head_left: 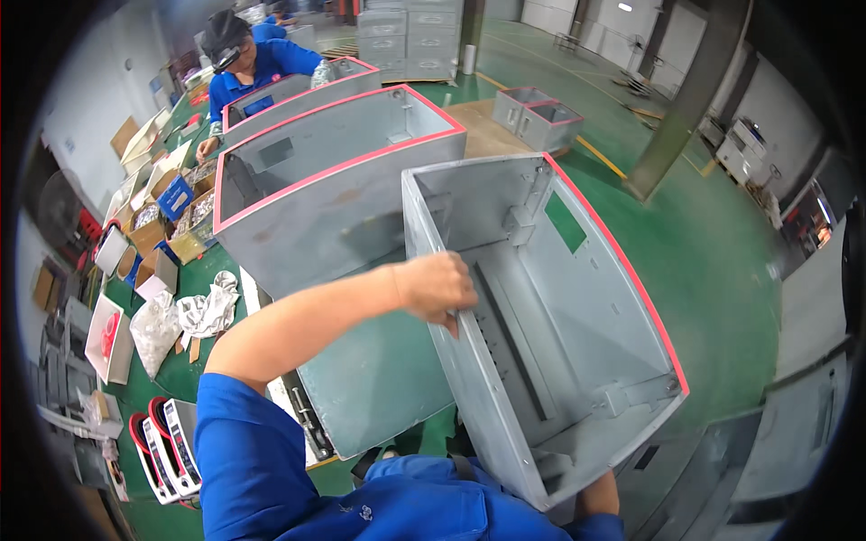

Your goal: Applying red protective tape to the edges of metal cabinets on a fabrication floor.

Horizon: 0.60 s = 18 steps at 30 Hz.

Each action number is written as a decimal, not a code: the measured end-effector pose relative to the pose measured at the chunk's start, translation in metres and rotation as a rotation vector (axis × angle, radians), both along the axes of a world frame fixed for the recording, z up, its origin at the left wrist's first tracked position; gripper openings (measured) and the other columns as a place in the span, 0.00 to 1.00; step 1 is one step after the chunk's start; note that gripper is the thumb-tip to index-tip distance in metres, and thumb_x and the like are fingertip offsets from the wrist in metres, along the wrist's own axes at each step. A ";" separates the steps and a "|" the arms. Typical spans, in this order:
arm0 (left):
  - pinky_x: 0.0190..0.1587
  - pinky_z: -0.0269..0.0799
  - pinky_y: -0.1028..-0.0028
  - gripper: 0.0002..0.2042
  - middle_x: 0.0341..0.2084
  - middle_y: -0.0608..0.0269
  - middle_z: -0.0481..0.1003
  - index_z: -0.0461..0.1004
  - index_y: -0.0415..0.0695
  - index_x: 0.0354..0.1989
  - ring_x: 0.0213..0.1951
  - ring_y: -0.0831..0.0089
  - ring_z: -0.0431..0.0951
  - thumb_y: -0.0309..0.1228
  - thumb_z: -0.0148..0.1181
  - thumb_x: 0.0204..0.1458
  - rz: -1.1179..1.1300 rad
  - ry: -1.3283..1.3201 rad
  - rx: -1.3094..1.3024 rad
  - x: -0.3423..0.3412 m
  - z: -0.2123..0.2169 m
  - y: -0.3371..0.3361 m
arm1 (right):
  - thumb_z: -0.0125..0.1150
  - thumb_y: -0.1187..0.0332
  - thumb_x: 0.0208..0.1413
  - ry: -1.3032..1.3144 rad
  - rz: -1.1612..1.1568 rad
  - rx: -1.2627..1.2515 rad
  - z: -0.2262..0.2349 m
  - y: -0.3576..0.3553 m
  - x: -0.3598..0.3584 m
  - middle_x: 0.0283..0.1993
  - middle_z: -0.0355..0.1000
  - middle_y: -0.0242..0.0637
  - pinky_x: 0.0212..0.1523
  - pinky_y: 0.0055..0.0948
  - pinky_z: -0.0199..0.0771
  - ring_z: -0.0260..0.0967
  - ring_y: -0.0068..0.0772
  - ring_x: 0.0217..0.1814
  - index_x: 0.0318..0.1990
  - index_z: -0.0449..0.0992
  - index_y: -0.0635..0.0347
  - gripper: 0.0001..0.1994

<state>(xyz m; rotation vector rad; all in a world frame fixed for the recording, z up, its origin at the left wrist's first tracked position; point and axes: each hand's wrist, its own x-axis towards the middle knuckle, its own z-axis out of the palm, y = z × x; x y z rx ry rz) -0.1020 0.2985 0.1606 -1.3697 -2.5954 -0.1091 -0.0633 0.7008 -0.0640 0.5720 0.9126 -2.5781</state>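
A grey metal cabinet shell (pixel 586 279), open on top, stands tilted in front of me. Pink strip lines its right rim; the left rim is bare. My left hand (pixel 437 284) reaches across from the left, its fingers wrapped over the bare rim. At the shell's lower right corner, my right hand (pixel 599 496) is mostly behind the metal; only skin near the sleeve shows, and the fingers are hidden. Just left of the shell is a flat grey-green panel (pixel 374 379), close to my body. Inside the shell are small brackets and a long dark slot.
Another grey shell with pink edging (pixel 316 194) stands beyond my left arm. Behind it, a person in blue (pixel 262 68) leans over a further shell. Parts boxes (pixel 171 194) and a white cloth (pixel 209 305) cover the left bench. A steel pillar (pixel 690 99) rises at right.
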 end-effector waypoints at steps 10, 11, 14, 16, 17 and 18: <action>0.21 0.61 0.72 0.10 0.11 0.66 0.64 0.64 0.44 0.14 0.17 0.71 0.68 0.36 0.56 0.30 0.423 -0.038 -0.040 0.087 0.007 0.096 | 0.32 0.42 0.51 -0.022 0.002 0.350 0.018 0.059 -0.060 0.59 0.55 0.38 0.60 0.49 0.48 0.50 0.44 0.61 0.58 0.56 0.52 0.32; 0.20 0.61 0.72 0.09 0.10 0.66 0.64 0.64 0.43 0.14 0.16 0.72 0.67 0.34 0.55 0.29 0.477 -0.037 -0.027 0.099 0.006 0.106 | 0.33 0.42 0.51 -0.005 0.013 0.369 0.021 0.061 -0.068 0.59 0.54 0.38 0.60 0.48 0.48 0.50 0.44 0.61 0.58 0.56 0.53 0.32; 0.19 0.57 0.73 0.08 0.10 0.65 0.64 0.65 0.42 0.15 0.15 0.73 0.66 0.32 0.54 0.32 0.644 -0.126 -0.014 0.128 0.007 0.129 | 0.33 0.42 0.51 0.054 0.067 0.415 0.025 0.057 -0.091 0.59 0.54 0.38 0.61 0.48 0.47 0.49 0.44 0.61 0.58 0.55 0.53 0.32; 0.18 0.54 0.74 0.08 0.09 0.65 0.62 0.62 0.42 0.14 0.13 0.74 0.63 0.31 0.54 0.31 0.785 -0.091 0.027 0.145 0.002 0.145 | 0.33 0.43 0.52 0.119 0.110 0.434 0.031 0.042 -0.112 0.59 0.54 0.38 0.61 0.48 0.47 0.49 0.44 0.61 0.58 0.54 0.54 0.32; 0.18 0.55 0.74 0.10 0.09 0.66 0.61 0.62 0.43 0.14 0.13 0.74 0.63 0.33 0.55 0.32 0.852 -0.097 0.018 0.150 0.001 0.151 | 0.33 0.43 0.52 0.144 0.128 0.433 0.035 0.032 -0.122 0.59 0.54 0.38 0.61 0.48 0.47 0.49 0.44 0.61 0.59 0.54 0.54 0.32; 0.19 0.55 0.74 0.12 0.10 0.67 0.60 0.61 0.43 0.15 0.13 0.74 0.62 0.35 0.56 0.34 0.918 -0.103 0.010 0.155 0.000 0.158 | 0.33 0.43 0.52 0.167 0.144 0.433 0.038 0.021 -0.129 0.59 0.53 0.38 0.61 0.48 0.47 0.49 0.44 0.61 0.59 0.54 0.54 0.32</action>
